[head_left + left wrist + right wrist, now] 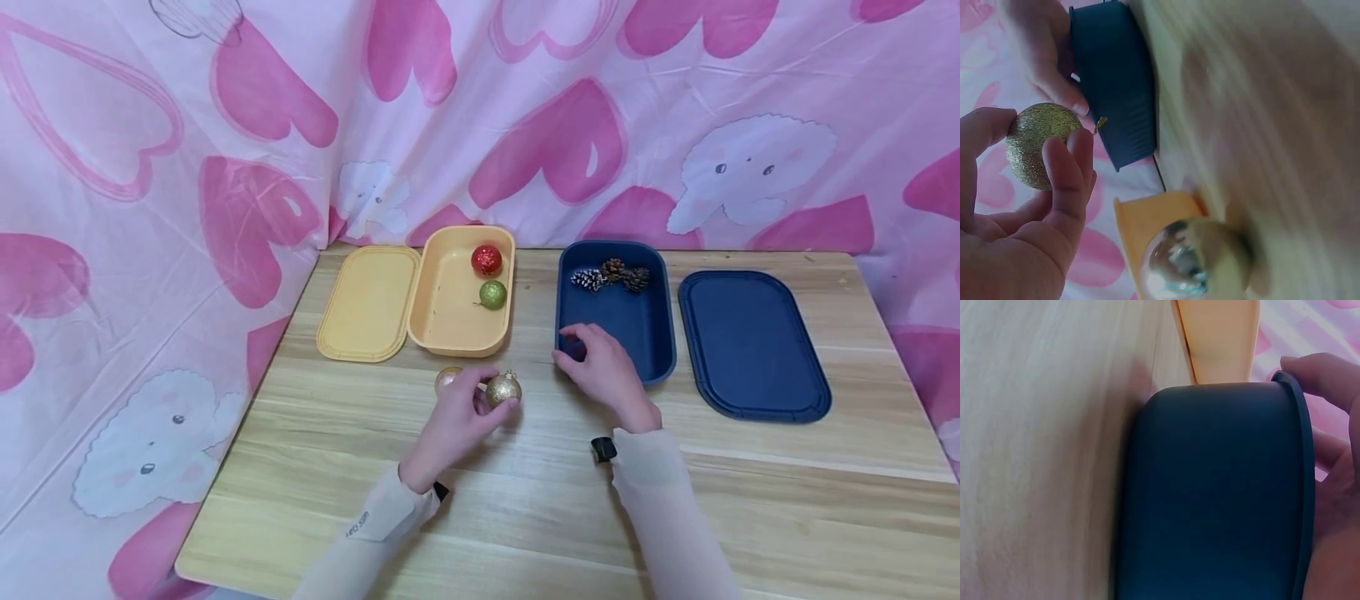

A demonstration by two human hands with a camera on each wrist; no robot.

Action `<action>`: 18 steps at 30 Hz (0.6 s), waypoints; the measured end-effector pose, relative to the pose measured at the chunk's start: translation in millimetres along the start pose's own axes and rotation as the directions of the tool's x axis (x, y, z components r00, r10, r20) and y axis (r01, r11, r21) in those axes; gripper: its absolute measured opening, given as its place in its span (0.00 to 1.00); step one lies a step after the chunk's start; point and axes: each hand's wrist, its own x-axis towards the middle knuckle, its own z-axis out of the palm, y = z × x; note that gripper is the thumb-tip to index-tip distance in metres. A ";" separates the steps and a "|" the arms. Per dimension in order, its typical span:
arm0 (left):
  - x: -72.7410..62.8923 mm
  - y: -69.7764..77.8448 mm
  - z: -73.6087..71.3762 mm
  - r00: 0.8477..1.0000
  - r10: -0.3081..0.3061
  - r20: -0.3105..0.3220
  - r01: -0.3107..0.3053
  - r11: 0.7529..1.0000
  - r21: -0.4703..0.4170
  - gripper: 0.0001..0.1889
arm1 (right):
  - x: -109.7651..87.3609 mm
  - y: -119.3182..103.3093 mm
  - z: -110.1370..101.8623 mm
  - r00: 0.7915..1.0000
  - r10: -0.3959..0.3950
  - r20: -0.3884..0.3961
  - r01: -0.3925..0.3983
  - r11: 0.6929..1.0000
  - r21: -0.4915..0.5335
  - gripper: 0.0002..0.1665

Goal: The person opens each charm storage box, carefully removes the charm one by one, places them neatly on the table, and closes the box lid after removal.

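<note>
My left hand (457,425) holds a gold glitter Christmas ball (503,388) between thumb and fingers, above the table. In the left wrist view, the ball's gold hanging loop shows. Behind that hand a shiny gold ball (1175,262) rests on the table, partly covered in the head view. My right hand (603,371) is at the near left corner of the navy box (615,333), its thumb over the rim and other fingers inside. Several pine cones (613,268) lie at the box's far end. A red ball (487,261) and green ball (492,294) are in the yellow box (453,333).
A yellow lid (370,304) lies left of the yellow box. To the right of the navy box is a navy lid (753,343). Beyond the wooden table (540,508), a pink curtain with hearts (555,142) hangs along the back and left sides.
</note>
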 end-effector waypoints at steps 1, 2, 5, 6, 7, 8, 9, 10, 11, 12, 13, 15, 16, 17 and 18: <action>-1.4 -0.3 1.7 1.000 -0.008 0.007 0.008 1.000 -0.013 0.22 | 0.2 0.3 0.1 1.000 -0.003 0.003 0.003 1.000 0.003 0.25; -2.7 -0.6 3.4 1.000 -0.011 0.013 0.012 1.000 -0.027 0.22 | 0.2 0.6 0.4 1.000 -0.005 0.006 0.005 1.000 0.007 0.25; -4.6 -2.7 7.9 1.000 -0.006 0.027 0.006 1.000 -0.012 0.21 | -0.1 1.2 0.3 1.000 -0.005 0.020 0.004 1.000 0.021 0.25; -5.0 -3.4 9.4 1.000 -0.006 0.028 0.006 1.000 0.002 0.20 | -0.3 1.2 0.1 1.000 -0.005 0.024 0.005 1.000 0.024 0.25; -5.3 -4.2 11.0 1.000 -0.004 0.028 0.004 1.000 0.014 0.20 | -0.4 1.2 -0.1 1.000 -0.006 0.027 0.005 1.000 0.026 0.25; -5.3 -5.2 12.7 1.000 -0.006 0.029 0.005 0.999 0.034 0.20 | -0.4 1.3 -0.4 1.000 -0.008 0.029 0.007 1.000 0.027 0.25; -5.2 -6.2 14.4 1.000 -0.007 0.030 0.005 0.998 0.055 0.20 | -0.4 1.3 -0.7 1.000 -0.010 0.030 0.009 1.000 0.030 0.25; -4.9 -6.9 16.0 1.000 -0.010 0.029 0.008 0.997 0.071 0.19 | -0.3 1.5 -1.2 0.999 -0.013 0.029 0.012 0.999 0.031 0.25; -4.5 -7.5 17.5 0.999 -0.015 0.031 0.012 0.996 0.089 0.19 | -0.1 1.6 -1.5 0.999 -0.015 0.030 0.014 0.999 0.032 0.25; -3.9 -8.1 19.0 0.999 -0.022 0.030 0.018 0.994 0.108 0.19 | 0.0 1.7 -1.9 0.999 -0.017 0.033 0.016 0.999 0.035 0.25; -3.4 -8.4 20.4 0.999 -0.028 0.030 0.024 0.992 0.123 0.19 | 0.2 1.9 -2.2 0.999 -0.018 0.037 0.017 0.999 0.038 0.25; -2.0 -8.8 23.0 0.999 -0.043 0.031 0.038 0.989 0.146 0.19 | 0.5 2.5 -2.9 0.999 -0.018 0.047 0.016 0.999 0.047 0.25; -1.3 -8.6 24.3 0.998 -0.055 0.029 0.050 0.986 0.160 0.19 | 0.6 2.8 -3.1 0.998 -0.018 0.052 0.015 0.999 0.051 0.25; -0.5 -8.4 25.4 0.998 -0.065 0.028 0.059 0.983 0.175 0.19 | 0.6 3.2 -3.2 0.998 -0.017 0.057 0.014 0.998 0.055 0.25; 0.2 -8.1 26.4 0.997 -0.076 0.027 0.070 0.981 0.181 0.18 | 0.6 3.7 -3.3 0.998 -0.017 0.061 0.013 0.998 0.060 0.25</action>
